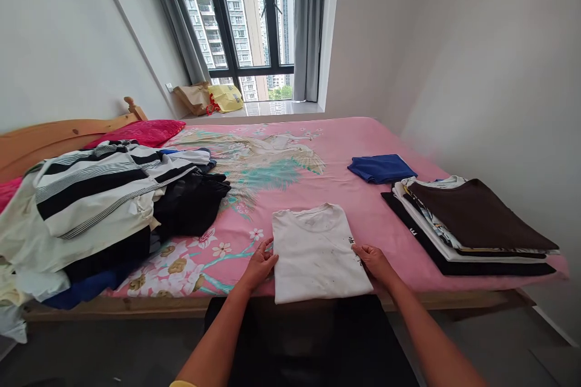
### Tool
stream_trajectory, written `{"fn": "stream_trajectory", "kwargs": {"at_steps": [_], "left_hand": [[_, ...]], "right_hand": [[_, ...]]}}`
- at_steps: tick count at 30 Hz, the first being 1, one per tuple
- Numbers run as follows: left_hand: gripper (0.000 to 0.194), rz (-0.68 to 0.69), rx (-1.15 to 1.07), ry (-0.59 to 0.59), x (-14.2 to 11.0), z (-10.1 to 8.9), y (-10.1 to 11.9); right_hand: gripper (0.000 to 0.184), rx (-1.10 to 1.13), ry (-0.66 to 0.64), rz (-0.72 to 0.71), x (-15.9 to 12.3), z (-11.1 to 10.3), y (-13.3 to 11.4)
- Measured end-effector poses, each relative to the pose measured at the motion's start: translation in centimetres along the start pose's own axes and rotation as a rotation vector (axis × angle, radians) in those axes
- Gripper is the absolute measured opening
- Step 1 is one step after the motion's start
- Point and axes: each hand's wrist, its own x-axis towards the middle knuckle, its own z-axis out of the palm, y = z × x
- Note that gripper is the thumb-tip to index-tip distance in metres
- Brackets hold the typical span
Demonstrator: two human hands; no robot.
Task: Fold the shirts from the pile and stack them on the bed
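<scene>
A white T-shirt (318, 257), folded into a neat rectangle with its collar away from me, lies at the bed's near edge. Small dark printing and a few specks show on its front. My left hand (260, 264) grips its left edge between thumb and fingers. At the opposite edge, beside the dark printing, my right hand (376, 263) pinches the fabric with fingers close together. The undersides of both grips are hidden.
A loose heap of clothes (109, 193) covers the bed's left side. To the right are a folded stack topped by a brown garment (481, 214) and a folded blue garment (381, 168). The pink bedsheet (345, 139) lies beneath. Bags (226, 98) stand on the windowsill.
</scene>
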Motion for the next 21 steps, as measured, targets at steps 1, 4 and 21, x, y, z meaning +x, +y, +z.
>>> {"fn": "stream_trajectory", "kwargs": {"at_steps": [1, 4, 21], "left_hand": [[0.074, 0.010, 0.015, 0.026, -0.1, 0.1, 0.0], [0.075, 0.018, 0.073, 0.074, -0.4, 0.0, 0.0], [0.077, -0.026, 0.150, 0.013, -2.1, 0.2, -0.8]], "right_hand": [[0.044, -0.004, 0.028, -0.011, -0.1, 0.0, 0.1], [0.044, -0.001, 0.063, -0.019, -0.2, -0.2, 0.1], [0.047, 0.011, -0.044, 0.139, -3.2, -0.5, -0.9]]}}
